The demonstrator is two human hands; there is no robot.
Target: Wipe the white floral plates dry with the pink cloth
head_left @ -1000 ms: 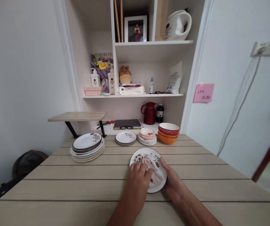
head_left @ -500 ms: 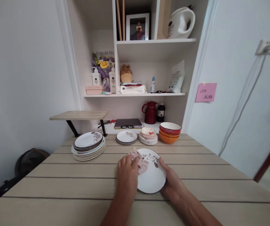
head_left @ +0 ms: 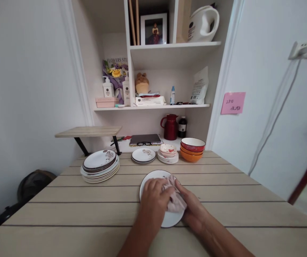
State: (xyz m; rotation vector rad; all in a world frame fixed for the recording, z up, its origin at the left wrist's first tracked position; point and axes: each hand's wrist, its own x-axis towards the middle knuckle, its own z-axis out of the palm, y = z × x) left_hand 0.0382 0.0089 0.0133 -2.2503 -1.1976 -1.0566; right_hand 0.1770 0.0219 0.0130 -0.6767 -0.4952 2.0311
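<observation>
A white dark-rimmed plate point(head_left: 153, 175) is held low over the slatted table, its flower pattern mostly covered. My left hand point(head_left: 155, 196) is closed on a crumpled pale pink cloth point(head_left: 177, 200) and presses it against the plate's face near the right side. At the plate's right edge, my right hand point(head_left: 193, 207) grips the rim, thumb on top and fingers hidden underneath. Whether the plate's underside touches the table cannot be seen.
On the slatted table point(head_left: 89, 214), a tall stack of plates point(head_left: 100, 167) stands left. Behind the hands are two flowered plates point(head_left: 143, 155), small dishes point(head_left: 168, 153) and stacked bowls point(head_left: 192, 150). A raised wooden stand point(head_left: 89, 132) and a red jug point(head_left: 170, 127) are farther back.
My left hand has slid the cloth rightward across the plate, toward my right hand. The plate has shifted left and slightly nearer, still in my right hand.
</observation>
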